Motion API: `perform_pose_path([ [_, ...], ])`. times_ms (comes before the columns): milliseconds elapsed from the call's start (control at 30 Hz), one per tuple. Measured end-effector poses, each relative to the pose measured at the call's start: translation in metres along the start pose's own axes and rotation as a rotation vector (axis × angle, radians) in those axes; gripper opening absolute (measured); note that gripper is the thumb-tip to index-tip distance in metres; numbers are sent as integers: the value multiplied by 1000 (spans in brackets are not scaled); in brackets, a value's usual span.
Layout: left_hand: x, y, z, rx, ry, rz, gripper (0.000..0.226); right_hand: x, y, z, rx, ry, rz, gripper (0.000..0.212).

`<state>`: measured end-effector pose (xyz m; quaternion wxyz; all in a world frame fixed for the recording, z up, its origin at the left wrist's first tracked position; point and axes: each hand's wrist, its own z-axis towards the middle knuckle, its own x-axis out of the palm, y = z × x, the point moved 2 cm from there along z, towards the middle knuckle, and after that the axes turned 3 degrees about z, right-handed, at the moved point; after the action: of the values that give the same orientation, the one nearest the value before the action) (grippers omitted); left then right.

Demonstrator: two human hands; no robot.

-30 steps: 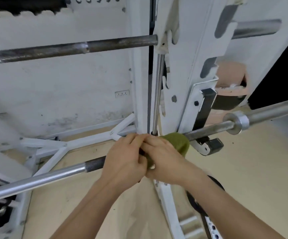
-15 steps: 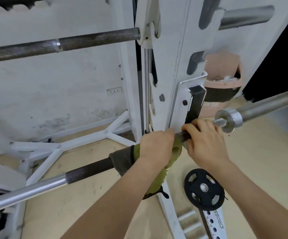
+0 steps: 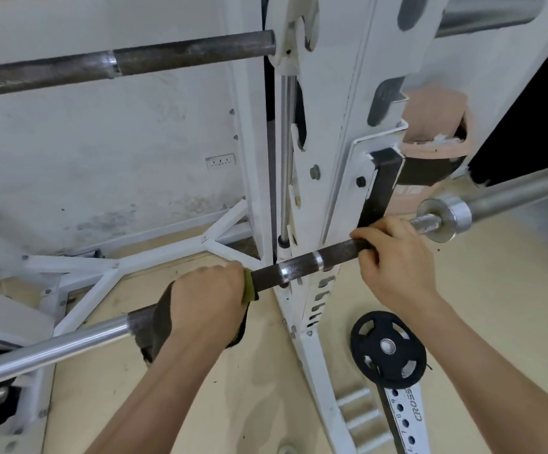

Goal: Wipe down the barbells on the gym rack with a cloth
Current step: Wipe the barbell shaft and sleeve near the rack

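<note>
1. Left hand (image 3: 207,299) curls its fingers round the olive-green cloth (image 3: 250,287) on the dark steel barbell (image 3: 298,265), across the white metal rack (image 3: 331,126).
2. Right hand (image 3: 393,253) fingers curl round the bare bar.
3. Beige floor (image 3: 495,306), stained white wall (image 3: 102,142).

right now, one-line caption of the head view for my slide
Left hand grips a cloth around the lower barbell while the right hand holds the bar near its collar.

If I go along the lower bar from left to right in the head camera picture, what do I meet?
Shiny bare stretch of the barbell → left hand gripping the cloth round the bar → dark rough stretch with silver rings → right hand gripping the bar → round collar → thick end.
</note>
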<state>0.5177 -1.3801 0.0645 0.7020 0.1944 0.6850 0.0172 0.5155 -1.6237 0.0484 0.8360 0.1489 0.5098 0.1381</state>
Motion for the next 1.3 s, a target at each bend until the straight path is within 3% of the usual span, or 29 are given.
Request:
perform_pose_path([
  [200, -27, -100, 54, 207, -80, -181, 10, 1, -1, -2, 38, -53, 50, 42],
  [333, -35, -131, 65, 234, -189, -240, 11, 0, 2, 0, 53, -32, -9, 35],
  [467, -22, -102, 52, 225, -183, -190, 16, -2, -1, 0, 33, 22, -82, 21],
  [700, 6, -23, 13, -51, -41, -107, 7, -1, 2, -2, 60, -31, -48, 23],
  [867, -28, -98, 48, 79, 2, -189, 17, 3, 3, -3, 108, -87, -37, 24],
  [1033, -34, -136, 69, 166, -76, -275, 7, 3, 2, -1, 109, -81, -49, 18],
  [1133, -23, -104, 53, 162, -179, -203, 10, 0, 0, -3, 73, -57, -68, 16],
  [1300, 8, -29, 13, -1, -121, -74, 10, -1, 1, -4, 87, -61, -48, 17],
])
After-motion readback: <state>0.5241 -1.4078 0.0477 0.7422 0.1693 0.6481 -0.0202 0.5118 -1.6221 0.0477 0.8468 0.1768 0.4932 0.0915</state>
